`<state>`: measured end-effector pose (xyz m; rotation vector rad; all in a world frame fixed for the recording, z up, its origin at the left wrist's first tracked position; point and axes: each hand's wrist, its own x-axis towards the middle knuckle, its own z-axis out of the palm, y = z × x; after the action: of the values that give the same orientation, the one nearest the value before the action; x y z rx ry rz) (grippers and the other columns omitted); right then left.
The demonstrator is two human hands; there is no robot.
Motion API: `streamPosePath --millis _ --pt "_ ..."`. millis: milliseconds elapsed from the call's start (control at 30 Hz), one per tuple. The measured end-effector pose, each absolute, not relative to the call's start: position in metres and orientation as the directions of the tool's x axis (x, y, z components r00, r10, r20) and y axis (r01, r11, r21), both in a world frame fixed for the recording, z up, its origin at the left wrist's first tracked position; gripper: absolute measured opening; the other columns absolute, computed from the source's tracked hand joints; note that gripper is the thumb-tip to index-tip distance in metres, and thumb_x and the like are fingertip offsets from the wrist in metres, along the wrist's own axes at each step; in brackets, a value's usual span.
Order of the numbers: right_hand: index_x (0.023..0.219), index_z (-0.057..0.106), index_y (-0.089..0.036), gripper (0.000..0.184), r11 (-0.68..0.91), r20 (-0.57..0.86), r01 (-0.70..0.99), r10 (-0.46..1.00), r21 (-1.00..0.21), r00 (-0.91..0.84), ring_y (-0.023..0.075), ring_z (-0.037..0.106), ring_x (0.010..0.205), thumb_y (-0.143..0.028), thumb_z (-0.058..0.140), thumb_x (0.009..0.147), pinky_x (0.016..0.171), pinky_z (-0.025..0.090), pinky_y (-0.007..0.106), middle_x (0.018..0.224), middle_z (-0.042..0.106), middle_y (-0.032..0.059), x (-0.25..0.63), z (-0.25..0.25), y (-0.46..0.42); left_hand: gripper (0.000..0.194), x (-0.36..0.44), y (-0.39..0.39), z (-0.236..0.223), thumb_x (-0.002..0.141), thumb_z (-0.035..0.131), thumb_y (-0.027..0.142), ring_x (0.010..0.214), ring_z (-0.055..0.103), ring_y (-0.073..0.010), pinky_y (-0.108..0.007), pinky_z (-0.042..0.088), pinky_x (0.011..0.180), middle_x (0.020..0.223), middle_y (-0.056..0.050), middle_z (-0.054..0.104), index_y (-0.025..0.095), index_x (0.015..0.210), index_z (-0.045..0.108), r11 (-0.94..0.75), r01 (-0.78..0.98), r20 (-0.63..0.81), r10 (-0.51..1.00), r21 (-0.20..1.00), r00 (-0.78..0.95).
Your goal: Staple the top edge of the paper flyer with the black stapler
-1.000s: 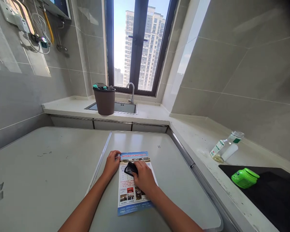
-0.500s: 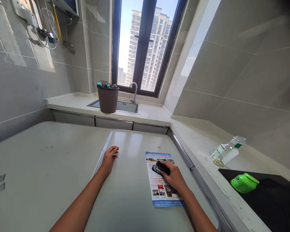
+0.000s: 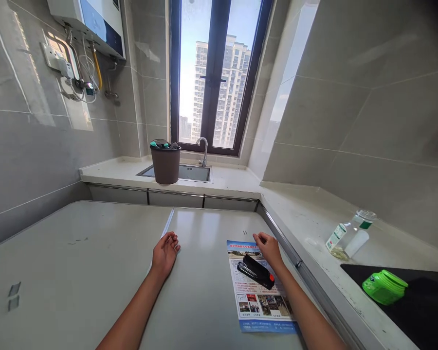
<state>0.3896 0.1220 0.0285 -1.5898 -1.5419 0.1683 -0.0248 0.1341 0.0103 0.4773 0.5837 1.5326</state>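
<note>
A black stapler (image 3: pixel 256 271) with a red mark near its end lies on a printed flyer (image 3: pixel 250 325). Just above it, my right hand (image 3: pixel 269 249) is over the flyer's upper right corner, off the stapler. Its fingers are bent, slightly apart, and I see nothing in them. Two thin dark marks, perhaps staples (image 3: pixel 245 232), lie on the board beyond its fingertips. My left hand (image 3: pixel 165 255) rests palm up by the board's seam, fingers loosely curled and holding nothing.
The pale board (image 3: pixel 200 291) meets a white counter (image 3: pixel 233 180) behind and on the right. A brown bin (image 3: pixel 165 165) stands at the sink (image 3: pixel 195 173). A clear jar (image 3: pixel 357 236) and a green jar (image 3: pixel 385 288) are on the right, by a black panel (image 3: pixel 419 311).
My right hand has let go of the stapler and moved up and right, leaving it on the flyer. My left hand has turned palm up. The view has tilted upward.
</note>
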Motion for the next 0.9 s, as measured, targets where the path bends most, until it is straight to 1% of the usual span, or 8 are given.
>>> streamPosePath --millis 100,200,333,467,667,767,833,900 --pt "0.055 0.037 -0.023 0.048 0.171 0.504 0.728 0.821 -0.664 0.267 0.0122 0.035 0.053 -0.058 0.049 0.086 0.057 0.028 0.026 0.051 0.037 -0.0053 0.386 0.012 0.133 0.016 -0.029 0.134 0.009 0.081 0.070 0.034 0.062 0.057 -0.0130 -0.026 0.048 0.057 0.075 -0.001 0.061 0.019 0.084 0.067 -0.022 -0.786 -0.052 0.996 0.618 -0.068" --pt "0.054 0.032 -0.023 0.047 0.167 0.507 0.704 0.805 -0.690 0.306 0.0117 0.032 0.053 -0.054 0.050 0.084 0.057 0.028 0.026 0.052 0.030 -0.0060 0.393 0.000 0.132 0.013 -0.032 0.133 0.009 0.080 0.070 0.032 0.059 0.054 -0.0123 -0.026 0.046 0.055 0.071 0.000 0.057 0.019 0.082 0.066 -0.036 -0.807 -0.053 0.995 0.590 -0.083" --pt "0.056 0.029 -0.024 0.046 0.126 0.483 0.666 0.787 -0.735 0.384 0.0126 0.033 0.053 -0.056 0.044 0.087 0.055 0.030 0.026 0.053 0.030 -0.0054 0.422 -0.009 0.128 0.010 -0.034 0.134 0.010 0.080 0.067 0.029 0.057 0.050 -0.0123 -0.026 0.045 0.054 0.068 0.001 0.051 0.019 0.080 0.064 -0.039 -0.819 -0.054 0.995 0.572 -0.086" --pt "0.053 0.029 -0.025 0.044 0.048 0.457 0.669 0.767 -0.742 0.451 0.0136 0.033 0.052 -0.054 0.047 0.081 0.053 0.029 0.027 0.050 0.029 -0.0049 0.444 -0.017 0.128 0.011 -0.035 0.134 0.012 0.080 0.065 0.031 0.057 0.050 -0.0128 -0.027 0.045 0.054 0.068 0.001 0.050 0.020 0.079 0.063 -0.044 -0.804 -0.041 0.996 0.594 -0.085" --pt "0.051 0.032 -0.025 0.043 0.018 0.459 0.729 0.787 -0.685 0.412 0.0149 0.037 0.052 -0.053 0.047 0.079 0.054 0.030 0.029 0.049 0.035 -0.0036 0.441 -0.023 0.130 0.010 -0.036 0.134 0.012 0.081 0.066 0.029 0.057 0.050 -0.0118 -0.026 0.044 0.053 0.069 0.001 0.050 0.019 0.080 0.065 -0.045 -0.840 -0.023 0.997 0.541 -0.068" --pt "0.052 0.037 -0.024 0.044 0.023 0.466 0.761 0.802 -0.648 0.373 0.0156 0.039 0.052 -0.054 0.049 0.081 0.056 0.031 0.029 0.050 0.042 -0.0022 0.433 -0.018 0.127 0.010 -0.037 0.135 0.010 0.082 0.066 0.028 0.057 0.049 -0.0114 -0.025 0.044 0.053 0.069 0.001 0.050 0.019 0.080 0.065 -0.041 -0.854 -0.026 0.998 0.518 -0.063" --pt "0.056 0.044 -0.024 0.042 0.062 0.484 0.799 0.823 -0.598 0.298 0.0173 0.045 0.057 -0.053 0.050 0.085 0.060 0.035 0.030 0.056 0.050 -0.0002 0.424 -0.013 0.125 0.010 -0.038 0.135 0.009 0.082 0.066 0.028 0.057 0.049 -0.0112 -0.025 0.044 0.053 0.069 0.001 0.049 0.018 0.080 0.065 -0.030 -0.865 -0.037 0.998 0.501 -0.056" --pt "0.067 0.054 -0.023 0.035 0.166 0.512 0.836 0.845 -0.523 0.153 0.0207 0.054 0.070 -0.049 0.050 0.091 0.070 0.041 0.032 0.070 0.060 0.0032 0.414 -0.006 0.124 0.009 -0.038 0.135 0.009 0.083 0.066 0.027 0.057 0.048 -0.0113 -0.025 0.044 0.053 0.069 0.001 0.048 0.018 0.080 0.065 -0.018 -0.872 -0.049 0.998 0.490 -0.048"
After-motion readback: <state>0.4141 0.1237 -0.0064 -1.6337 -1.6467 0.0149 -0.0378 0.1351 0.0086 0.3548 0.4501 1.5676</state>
